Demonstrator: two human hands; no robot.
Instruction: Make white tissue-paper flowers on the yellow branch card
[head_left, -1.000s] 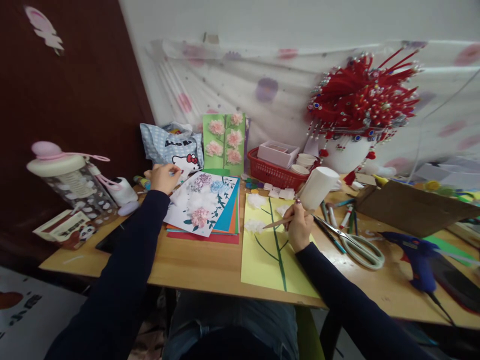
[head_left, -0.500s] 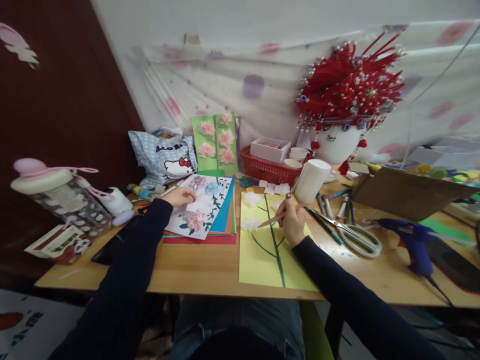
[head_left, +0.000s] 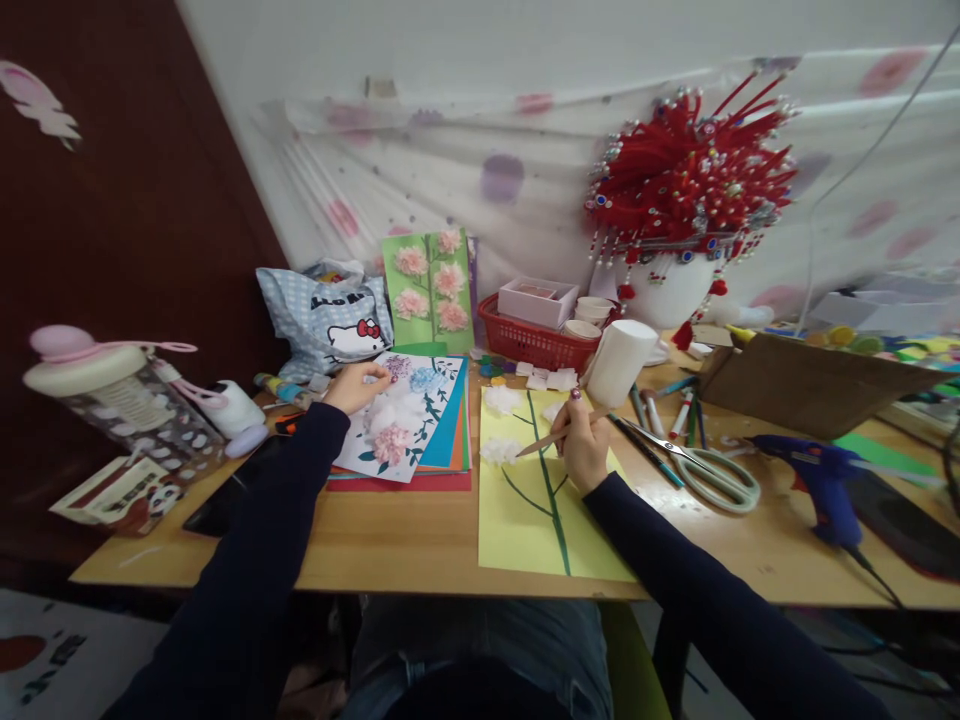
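The pointed stick is pinched in the right hand, its tip angled leftward to the white flower on the yellow sheet beneath. The left hand is held by the upper left of the printed sheet, fingers curled towards the thumb (whether anything is pinched cannot be told). Just right of the stick's grip, scissors are seen.

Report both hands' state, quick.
Left hand: loosely curled above the white flower-printed paper; can't tell whether it pinches anything.
Right hand: closed, holding the pointed, light-brown, wood-like stick.
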